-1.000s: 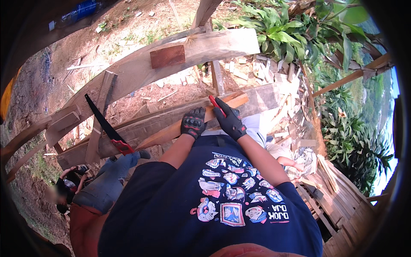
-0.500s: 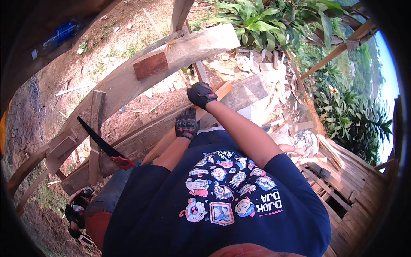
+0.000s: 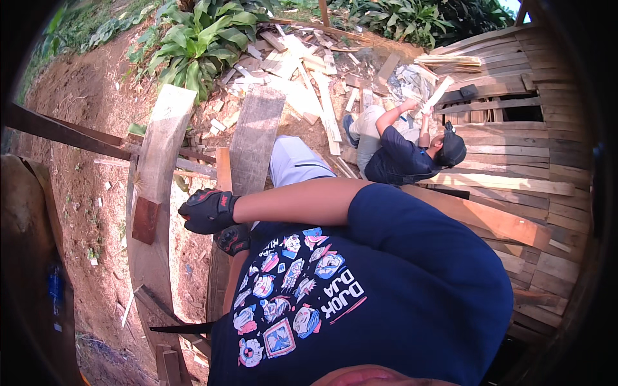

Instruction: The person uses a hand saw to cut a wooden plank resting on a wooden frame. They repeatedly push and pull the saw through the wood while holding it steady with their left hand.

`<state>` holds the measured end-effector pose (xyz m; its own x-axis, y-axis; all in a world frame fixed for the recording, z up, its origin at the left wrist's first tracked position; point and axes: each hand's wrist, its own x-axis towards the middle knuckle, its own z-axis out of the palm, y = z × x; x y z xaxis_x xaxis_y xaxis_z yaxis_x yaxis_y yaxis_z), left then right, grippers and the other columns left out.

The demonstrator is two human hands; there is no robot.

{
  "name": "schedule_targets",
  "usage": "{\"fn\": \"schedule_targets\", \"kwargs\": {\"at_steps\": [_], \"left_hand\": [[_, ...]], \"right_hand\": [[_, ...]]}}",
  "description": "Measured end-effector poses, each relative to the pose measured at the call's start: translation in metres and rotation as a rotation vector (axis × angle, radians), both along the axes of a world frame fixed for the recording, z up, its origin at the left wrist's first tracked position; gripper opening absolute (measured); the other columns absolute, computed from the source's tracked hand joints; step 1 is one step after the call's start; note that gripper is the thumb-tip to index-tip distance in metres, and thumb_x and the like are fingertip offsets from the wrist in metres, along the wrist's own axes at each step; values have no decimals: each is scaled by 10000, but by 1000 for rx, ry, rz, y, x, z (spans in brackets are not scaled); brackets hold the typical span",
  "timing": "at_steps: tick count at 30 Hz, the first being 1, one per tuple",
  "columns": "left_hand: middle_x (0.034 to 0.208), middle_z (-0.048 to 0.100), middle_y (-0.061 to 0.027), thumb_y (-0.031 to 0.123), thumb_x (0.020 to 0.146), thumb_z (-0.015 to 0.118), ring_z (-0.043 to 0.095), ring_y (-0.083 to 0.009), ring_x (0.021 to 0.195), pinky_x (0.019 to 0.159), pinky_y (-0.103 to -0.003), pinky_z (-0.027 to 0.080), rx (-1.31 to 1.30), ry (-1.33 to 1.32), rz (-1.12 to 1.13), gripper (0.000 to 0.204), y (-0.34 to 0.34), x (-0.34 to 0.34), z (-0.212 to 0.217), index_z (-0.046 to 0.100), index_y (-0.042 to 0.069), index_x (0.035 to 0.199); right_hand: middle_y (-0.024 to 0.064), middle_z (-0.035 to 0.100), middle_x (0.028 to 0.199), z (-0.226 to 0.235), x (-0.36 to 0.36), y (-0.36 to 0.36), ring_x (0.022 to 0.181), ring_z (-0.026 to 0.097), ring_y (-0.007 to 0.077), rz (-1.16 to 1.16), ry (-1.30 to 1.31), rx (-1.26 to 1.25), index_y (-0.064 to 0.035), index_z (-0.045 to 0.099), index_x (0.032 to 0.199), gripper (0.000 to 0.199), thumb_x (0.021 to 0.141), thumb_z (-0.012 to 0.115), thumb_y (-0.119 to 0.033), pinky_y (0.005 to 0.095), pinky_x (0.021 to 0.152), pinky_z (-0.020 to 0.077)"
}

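My right hand (image 3: 209, 211), in a black glove, is closed in a fist beside the end of a narrow orange-brown wooden strip (image 3: 223, 168). What it holds, if anything, is hidden. My left hand (image 3: 233, 239), gloved alike, sits just below my right wrist, its fingers hidden behind that hand and forearm. A wide weathered plank (image 3: 257, 138) lies alongside the strip. Left of my hands runs a long curved beam (image 3: 154, 148) with a reddish-brown block (image 3: 146, 220) on it. Beside my shirt a black saw blade (image 3: 183, 328) sticks out.
To the right a co-worker (image 3: 405, 151) squats, holding a pale piece of wood (image 3: 439, 93). Wood offcuts (image 3: 302, 64) litter the ground ahead. A slatted wooden platform (image 3: 508, 151) is at the right, and a blue-labelled bottle (image 3: 55, 289) at the left. Leafy plants (image 3: 199, 45) grow beyond.
The view has swung to the right, bringing the co-worker and more of the platform into sight. My right forearm now covers much of my left hand. Both hands stay close to the strip.
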<state>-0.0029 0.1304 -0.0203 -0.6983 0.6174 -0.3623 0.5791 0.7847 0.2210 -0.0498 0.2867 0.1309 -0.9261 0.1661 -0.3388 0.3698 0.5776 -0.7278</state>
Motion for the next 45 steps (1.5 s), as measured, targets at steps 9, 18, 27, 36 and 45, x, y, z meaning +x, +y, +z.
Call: {"fn": "schedule_targets", "kwargs": {"at_steps": [9,18,27,36,45], "left_hand": [[1227,731,-203,509,960,712,723,-382,1130,951,-521,569,-34,-12,35,627,5,0,5,644,36,1366],[1202,734,-206,521,958,713,728,-394,1108,936,-528,573,-31,-22,106,623,6,2,3,649,34,1341],[1295,718,-236,641,883,768,690,-431,1206,1025,-544,554,28,-290,85,826,15,-13,47,624,46,1437],[1593,535,-302,545,754,951,545,-421,1472,1220,-474,459,170,-538,309,1223,-20,-43,26,364,-48,1648],[1653,474,-286,569,724,962,491,-414,1524,1262,-459,416,63,-652,135,1336,-6,-28,29,266,-39,1689]], "right_hand": [[180,732,1366,81,174,53,1225,709,361,-406,139,-221,-130,649,1494,559,1036,635,-450,448,1063,540],[191,718,1402,116,233,56,1273,693,341,-585,61,-202,-137,629,1536,528,1088,586,-414,463,1100,518],[149,728,1432,105,261,79,1331,680,305,-667,57,-228,-108,684,1482,464,1082,653,-341,415,1177,484],[170,722,1448,104,300,74,1354,682,289,-636,71,-182,-78,691,1471,459,1056,676,-272,396,1167,496],[189,733,1422,105,322,66,1335,693,290,-709,88,-156,-45,697,1457,482,1034,690,-277,389,1150,504]]}}
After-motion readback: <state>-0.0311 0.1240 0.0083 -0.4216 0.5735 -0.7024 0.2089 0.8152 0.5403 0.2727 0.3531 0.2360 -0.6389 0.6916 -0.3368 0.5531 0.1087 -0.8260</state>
